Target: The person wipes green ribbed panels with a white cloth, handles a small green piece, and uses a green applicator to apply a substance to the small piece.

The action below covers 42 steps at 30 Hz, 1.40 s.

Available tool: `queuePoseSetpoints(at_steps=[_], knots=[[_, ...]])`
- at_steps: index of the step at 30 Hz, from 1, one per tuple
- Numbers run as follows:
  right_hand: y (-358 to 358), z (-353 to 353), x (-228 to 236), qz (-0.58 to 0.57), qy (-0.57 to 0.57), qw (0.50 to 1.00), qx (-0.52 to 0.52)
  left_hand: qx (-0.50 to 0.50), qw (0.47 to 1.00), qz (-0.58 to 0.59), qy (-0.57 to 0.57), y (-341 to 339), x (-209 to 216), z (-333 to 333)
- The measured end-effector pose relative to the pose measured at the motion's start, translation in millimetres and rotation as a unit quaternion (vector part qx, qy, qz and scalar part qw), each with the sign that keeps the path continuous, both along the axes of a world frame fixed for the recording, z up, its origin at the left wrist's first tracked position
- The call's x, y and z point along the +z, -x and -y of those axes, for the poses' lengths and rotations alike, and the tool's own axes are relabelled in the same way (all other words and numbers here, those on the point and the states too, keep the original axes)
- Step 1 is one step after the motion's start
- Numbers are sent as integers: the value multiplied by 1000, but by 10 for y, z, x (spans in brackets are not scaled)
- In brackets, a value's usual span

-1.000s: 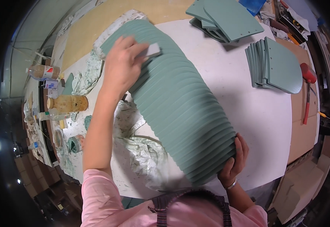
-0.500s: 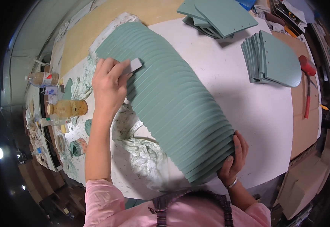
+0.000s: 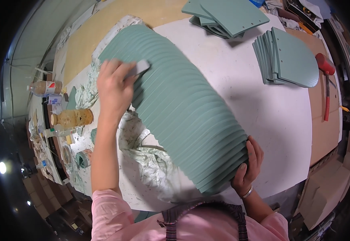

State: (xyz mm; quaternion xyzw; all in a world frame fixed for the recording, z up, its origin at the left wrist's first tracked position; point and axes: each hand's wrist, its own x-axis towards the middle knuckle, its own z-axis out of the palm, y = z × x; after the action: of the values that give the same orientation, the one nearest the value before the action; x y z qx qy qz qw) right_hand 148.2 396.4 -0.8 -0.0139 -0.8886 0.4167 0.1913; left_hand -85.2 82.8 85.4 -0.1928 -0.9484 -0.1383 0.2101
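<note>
A long row of green panels, packed face to face with rounded edges up, lies slantwise across the table. My left hand is closed on a small grey block and holds it against the curved edges near the row's far end; the block's inner part is hidden by my fingers. At the near right end, my right hand is curled around the outermost panels, fingers on the outer side and thumb on top. A crumpled, green-stained white cloth lies beside the row's left side.
Further green panels stand in a loose stack at the back and a fanned stack at the right, near a red mallet. Left are a brown-filled bottle, an amber jar and a small tin.
My left hand and the grey block have shifted very slightly and look blurred by motion. My right hand keeps its hold on the row's near end. The view has tilted a little.
</note>
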Motion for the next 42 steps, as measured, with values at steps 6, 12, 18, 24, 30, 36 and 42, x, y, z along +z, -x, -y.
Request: queuePoseSetpoints(at_steps=[6, 12, 18, 24, 30, 36, 42], knots=[[-6, -55, -8, -1, -3, 1000, 3, -14, 1000, 8, 18, 238, 29, -240], [-1, -11, -26, -5, 6, 1000, -2, 80, 985, 83, -130, -257, -16, 320], [9, -18, -7, -3, 11, 1000, 4, 82, 987, 49, -132, -112, -110, 143], [-15, -1, -25, 3, 15, 1000, -6, 75, 969, 137, -193, -366, -81, 177], [-14, -36, -47, 2, 0, 1000, -3, 24, 967, 140, -213, -359, -7, 30], [3, 18, -29, -8, 14, 1000, -3, 109, 950, 119, -269, -250, -112, 6], [-4, -37, -28, -5, 10, 1000, -6, 68, 974, 163, -139, -272, 93, -143]])
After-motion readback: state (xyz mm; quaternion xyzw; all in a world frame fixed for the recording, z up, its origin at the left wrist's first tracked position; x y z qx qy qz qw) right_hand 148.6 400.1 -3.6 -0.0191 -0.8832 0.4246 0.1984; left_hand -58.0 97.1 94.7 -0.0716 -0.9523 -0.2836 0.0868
